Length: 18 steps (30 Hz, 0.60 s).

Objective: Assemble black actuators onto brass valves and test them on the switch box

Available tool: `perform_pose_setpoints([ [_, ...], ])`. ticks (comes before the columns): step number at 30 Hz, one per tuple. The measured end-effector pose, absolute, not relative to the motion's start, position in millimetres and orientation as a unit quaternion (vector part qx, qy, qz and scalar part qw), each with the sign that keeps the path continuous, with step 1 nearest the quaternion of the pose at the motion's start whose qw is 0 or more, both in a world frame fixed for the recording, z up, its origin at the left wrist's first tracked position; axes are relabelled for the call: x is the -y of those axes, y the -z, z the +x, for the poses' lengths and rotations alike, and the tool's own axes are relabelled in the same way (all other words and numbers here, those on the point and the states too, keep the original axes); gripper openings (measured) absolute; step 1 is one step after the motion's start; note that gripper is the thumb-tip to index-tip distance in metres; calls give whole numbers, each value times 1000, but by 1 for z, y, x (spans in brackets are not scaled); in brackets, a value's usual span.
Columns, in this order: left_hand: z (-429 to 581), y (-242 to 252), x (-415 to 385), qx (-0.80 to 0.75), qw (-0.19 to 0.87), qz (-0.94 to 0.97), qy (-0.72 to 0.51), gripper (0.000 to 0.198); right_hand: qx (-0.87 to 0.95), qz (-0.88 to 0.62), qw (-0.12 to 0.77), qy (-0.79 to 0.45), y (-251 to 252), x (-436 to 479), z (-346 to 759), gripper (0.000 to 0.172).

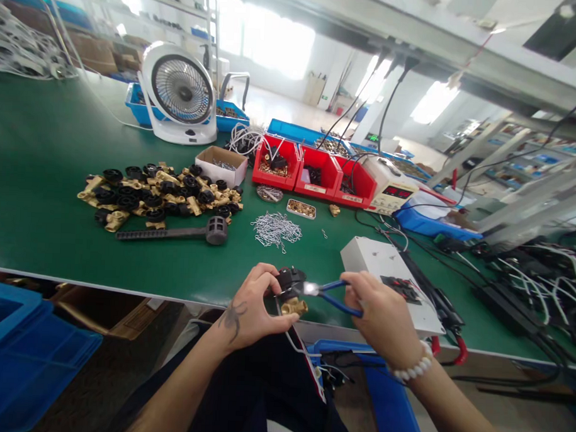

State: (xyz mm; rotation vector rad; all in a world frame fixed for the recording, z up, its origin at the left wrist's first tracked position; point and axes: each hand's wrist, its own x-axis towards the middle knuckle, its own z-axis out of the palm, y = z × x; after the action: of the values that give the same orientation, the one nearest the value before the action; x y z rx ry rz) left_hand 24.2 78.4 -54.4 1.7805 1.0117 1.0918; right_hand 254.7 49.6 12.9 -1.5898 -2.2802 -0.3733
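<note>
My left hand (251,306) is closed around a small brass fitting with a black cap (291,293), held just over the near edge of the green table (43,188). My right hand (383,317) grips blue-handled pliers (335,293). Their shiny jaws touch the fitting's side. A pile of the same brass and black fittings (156,195) lies to the far left. A heap of small metal clips (275,229) lies beyond my hands. A white wire hangs from the fitting toward my lap.
A black long-handled tool (174,232) lies before the pile. Red bins (313,169), a cardboard box (221,164), a white fan (179,92), a power supply (393,191) and a white box (390,270) stand behind. Cables run at the right. Blue crates (23,352) sit below left.
</note>
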Motion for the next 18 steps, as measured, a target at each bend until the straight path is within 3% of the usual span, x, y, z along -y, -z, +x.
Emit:
perform_pose_setpoints([
  [2, 24, 55, -78, -397, 401, 702, -435, 35, 742, -583, 297, 146, -17, -49, 257, 12],
  [4, 24, 55, -79, -395, 399, 702, -438, 35, 702, -597, 357, 154, -15, -48, 257, 10],
  [5, 25, 55, -79, -394, 398, 704, -437, 35, 715, -599, 329, 145, -13, -48, 257, 11],
  [9, 25, 55, -78, -396, 390, 710, -433, 36, 812, -577, 58, 71, -11, -51, 253, 21],
  [11, 25, 55, -77, -397, 393, 706, -435, 36, 798, -587, 109, 85, -17, -53, 253, 20],
  [14, 24, 54, -77, -397, 403, 700, -436, 37, 720, -604, 315, 132, -21, -52, 254, 11],
  [15, 24, 54, -77, -396, 404, 700, -436, 37, 710, -602, 338, 140, -20, -51, 254, 9],
  [16, 24, 54, -77, -396, 403, 701, -436, 37, 720, -599, 320, 140, -18, -51, 253, 10],
  [18, 24, 55, -77, -395, 398, 704, -435, 37, 778, -590, 186, 111, -13, -50, 251, 16],
])
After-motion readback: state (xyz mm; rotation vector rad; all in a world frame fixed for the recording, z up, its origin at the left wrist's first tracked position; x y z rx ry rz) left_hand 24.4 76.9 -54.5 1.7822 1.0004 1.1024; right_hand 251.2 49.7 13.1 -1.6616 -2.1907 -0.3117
